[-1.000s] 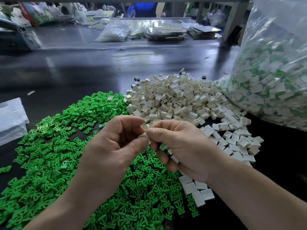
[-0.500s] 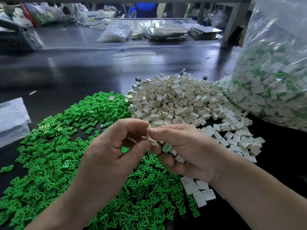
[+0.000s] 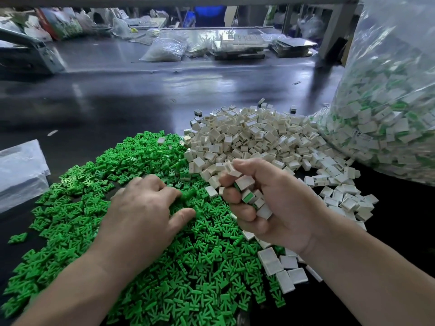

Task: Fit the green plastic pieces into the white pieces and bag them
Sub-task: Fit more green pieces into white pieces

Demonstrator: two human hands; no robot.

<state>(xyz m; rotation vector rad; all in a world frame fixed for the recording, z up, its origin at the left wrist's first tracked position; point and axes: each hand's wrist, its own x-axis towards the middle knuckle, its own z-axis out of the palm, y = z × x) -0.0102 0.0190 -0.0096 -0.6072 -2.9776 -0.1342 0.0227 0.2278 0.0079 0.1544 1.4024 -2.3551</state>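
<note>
Left hand (image 3: pixel 146 208) is palm down on the green pieces (image 3: pixel 200 267), which are heaped from centre out to 7-8 o'clock. Its fingertips (image 3: pixel 174 191) are bent down into the heap and the thumb stands off to the side. Nothing is visibly pinched, but the tips are half buried, so I can't tell if a piece is caught under them.

Right hand (image 3: pixel 270 201) is just right of centre, raised off the table (image 3: pixel 117 102) with the palm turned inward and the fingers curled round a handful of white pieces. At least one in the handful shows green in its open end. One more white piece sits at the top of the fist between thumb and forefinger. The grip is closed and full.

The white pieces (image 3: pixel 254 137) are loose in a heap at 12-1 o'clock, with its left edge touching the green heap. It trails down to 3-4 o'clock, behind the right hand. A few more whites (image 3: pixel 282 267) lie flat at 5 o'clock, just beside the right wrist, at the edge of the greens.

The big clear bag (image 3: pixel 388 114) stands at 2-3 o'clock, packed with white pieces showing green, and its base touches the white heap.

Strays:
- One white (image 3: pixel 161 140) lies on top of the greens at 11 o'clock.
- One green (image 3: pixel 17 238) lies alone at 8 o'clock.

Folded clear plastic (image 3: pixel 18 170) lies at 9 o'clock, near the greens. The far edge of the table, at 12 o'clock, holds a small filled bag (image 3: pixel 164 49) and stacked trays (image 3: pixel 237 45).
</note>
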